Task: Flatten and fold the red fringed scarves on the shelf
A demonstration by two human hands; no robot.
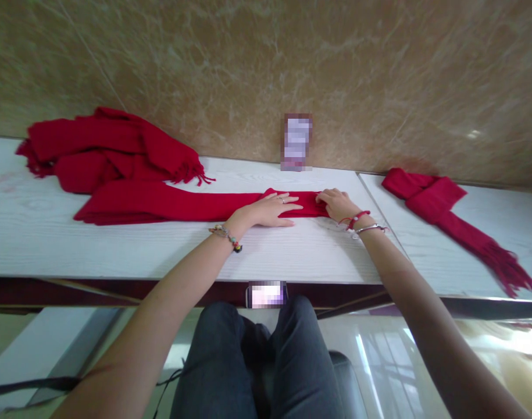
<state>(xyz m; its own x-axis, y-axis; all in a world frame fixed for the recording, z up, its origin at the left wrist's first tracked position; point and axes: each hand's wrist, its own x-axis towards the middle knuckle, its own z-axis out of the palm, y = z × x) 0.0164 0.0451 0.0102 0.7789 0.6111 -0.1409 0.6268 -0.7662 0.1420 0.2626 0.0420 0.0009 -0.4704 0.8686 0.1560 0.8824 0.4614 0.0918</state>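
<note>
A red scarf point(196, 205) lies in a long folded strip along the white table. My left hand point(277, 209) rests flat on the strip, palm down, with its fingers spread and pointing right. At the strip's right end is my right hand point(338, 203), its fingers curled in and closed on the scarf's edge. The strip's left end widens and touches a loose heap of red fringed scarf point(117, 151); whether the two are one piece I cannot tell.
Another red scarf point(444, 215) with a fringed end lies folded on the table's right part. A blurred-out card or phone point(296, 142) leans at the brown marble wall point(248, 70). Below the front edge of the white table point(130, 250) sits a phone point(267, 295) with a lit screen.
</note>
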